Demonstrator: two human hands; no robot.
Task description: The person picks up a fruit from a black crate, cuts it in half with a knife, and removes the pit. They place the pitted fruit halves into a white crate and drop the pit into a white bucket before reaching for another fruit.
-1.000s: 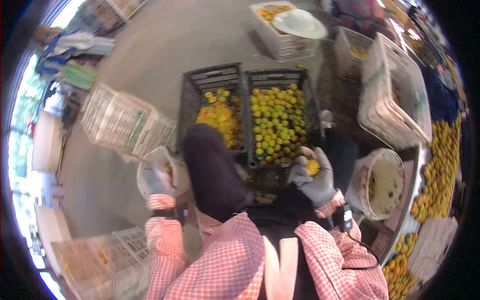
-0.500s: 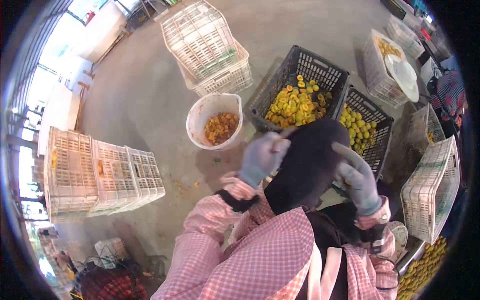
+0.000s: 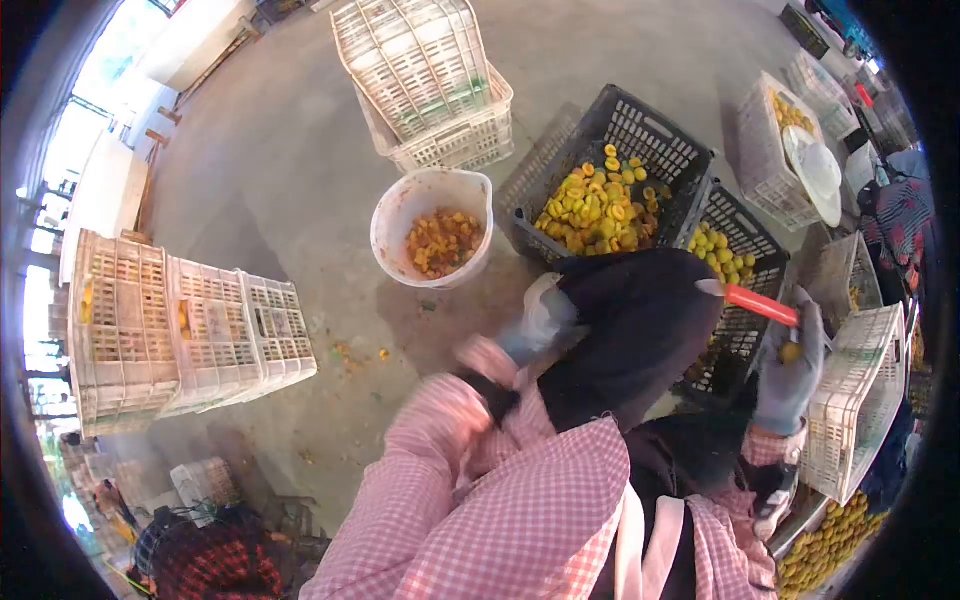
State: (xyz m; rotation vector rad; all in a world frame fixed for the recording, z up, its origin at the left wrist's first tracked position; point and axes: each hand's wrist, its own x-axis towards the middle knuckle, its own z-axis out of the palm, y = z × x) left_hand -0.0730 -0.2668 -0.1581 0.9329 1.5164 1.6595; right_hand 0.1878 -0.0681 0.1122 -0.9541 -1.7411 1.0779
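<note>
My right hand [image 3: 788,385], in a grey glove, holds a small knife [image 3: 762,304] with a red handle, its short blade pointing left over my dark-clad knee. A small round yellow-green fruit [image 3: 790,352] rests in the same hand, against the palm. My left hand [image 3: 545,322], also gloved, is smeared by motion beside the knee; its fingers cannot be made out. Beyond the knee stands a black crate [image 3: 640,122] with halved yellow fruit [image 3: 595,212]. Next to it, a second black crate [image 3: 768,245] holds whole fruit [image 3: 722,253], partly hidden by my leg.
A white bucket [image 3: 384,222] with brownish-orange fruit pieces [image 3: 440,243] stands ahead. White crates [image 3: 430,90] are stacked behind it, others [image 3: 190,330] at left and a tilted one [image 3: 855,400] at right. Fruit scraps [image 3: 350,358] lie on the floor. Another person [image 3: 905,215] is at far right.
My right hand has moved right, away from the knee; the knife and fruit now show in it. My left hand has dropped slightly toward the knee's side. The view has shifted a little.
</note>
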